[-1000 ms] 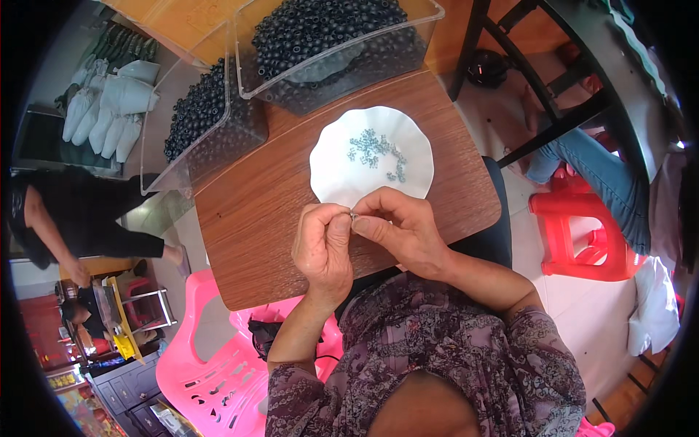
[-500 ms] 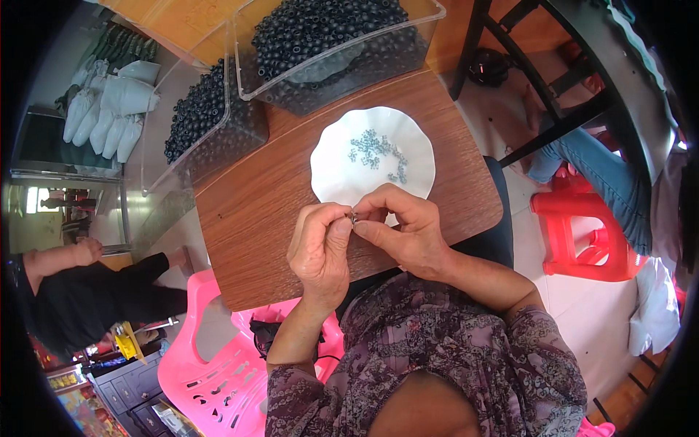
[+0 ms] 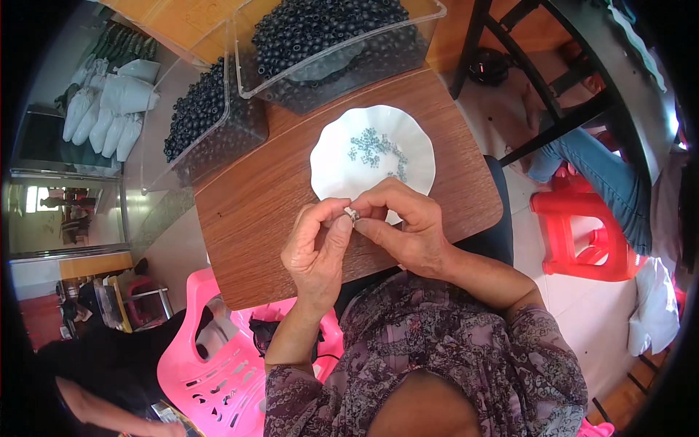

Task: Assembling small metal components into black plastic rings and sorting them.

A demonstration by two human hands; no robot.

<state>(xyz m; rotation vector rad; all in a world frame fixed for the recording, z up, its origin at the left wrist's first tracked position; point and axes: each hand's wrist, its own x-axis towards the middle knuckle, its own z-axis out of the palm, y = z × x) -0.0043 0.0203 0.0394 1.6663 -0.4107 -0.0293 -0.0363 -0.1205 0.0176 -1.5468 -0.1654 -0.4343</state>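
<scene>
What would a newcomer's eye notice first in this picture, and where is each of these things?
At the centre, the left hand and the right hand meet fingertip to fingertip, pinching a tiny metallic piece over the near edge of a white scalloped dish that holds small grey-green pieces. Behind it, on the far side of the brown wooden table, stand two clear plastic bins heaped with small black beads. A bright pink plastic chair stands at the lower left.
</scene>
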